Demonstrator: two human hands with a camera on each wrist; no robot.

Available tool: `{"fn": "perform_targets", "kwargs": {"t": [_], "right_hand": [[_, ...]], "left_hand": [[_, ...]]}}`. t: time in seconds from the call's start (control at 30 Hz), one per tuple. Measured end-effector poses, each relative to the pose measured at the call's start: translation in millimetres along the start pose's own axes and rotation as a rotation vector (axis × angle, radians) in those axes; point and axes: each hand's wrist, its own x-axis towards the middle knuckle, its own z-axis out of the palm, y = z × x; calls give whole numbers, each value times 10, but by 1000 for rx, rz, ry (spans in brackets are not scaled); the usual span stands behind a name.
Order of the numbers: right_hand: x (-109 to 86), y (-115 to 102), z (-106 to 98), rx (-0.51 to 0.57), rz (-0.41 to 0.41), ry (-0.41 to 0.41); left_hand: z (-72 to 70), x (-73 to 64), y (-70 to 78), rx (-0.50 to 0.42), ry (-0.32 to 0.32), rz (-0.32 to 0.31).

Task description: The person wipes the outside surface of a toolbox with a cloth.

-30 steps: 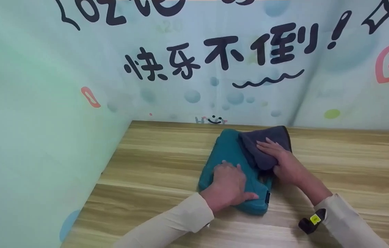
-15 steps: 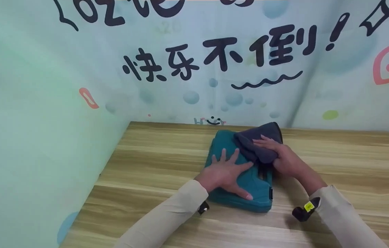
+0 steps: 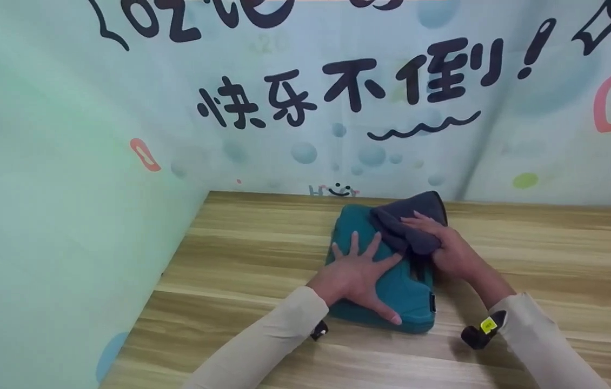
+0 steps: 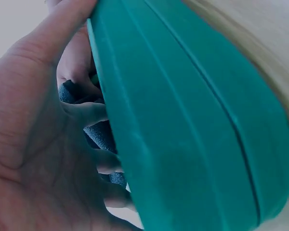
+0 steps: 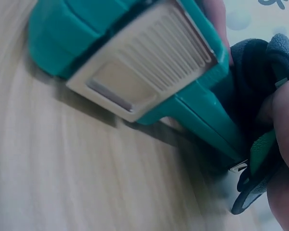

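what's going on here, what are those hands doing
A person has both hands at a teal case on a wooden table. The left hand is spread over its top, fingers apart. The right hand holds a bunched dark cloth over the case's far right part.

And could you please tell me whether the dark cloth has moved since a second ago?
Yes, the dark cloth has shifted slightly left and upward in the head view, judged against the printed smiley on the backdrop.
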Motion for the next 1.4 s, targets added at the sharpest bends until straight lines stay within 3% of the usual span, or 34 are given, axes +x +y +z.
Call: {"fn": "perform_targets", "kwargs": {"t": [0.37,0.73,0.87,1.07,1.4], "right_hand": [[-243,-45,29,65,-149,49],[-580,-45,14,69,-73,-8],[-626,-88,-27,54,-72,-18],[-703,-220,-93,-26,-134,-33],[-639,-265,-77,-108,-231,-21]], "left_hand": [[22,7,99,11,7,-24],[53,15,116,44,32,-43],[52,17,123,49,43,-45],[54,10,135,48,41,-52],[47,-25,118,40,30,-53]]}}
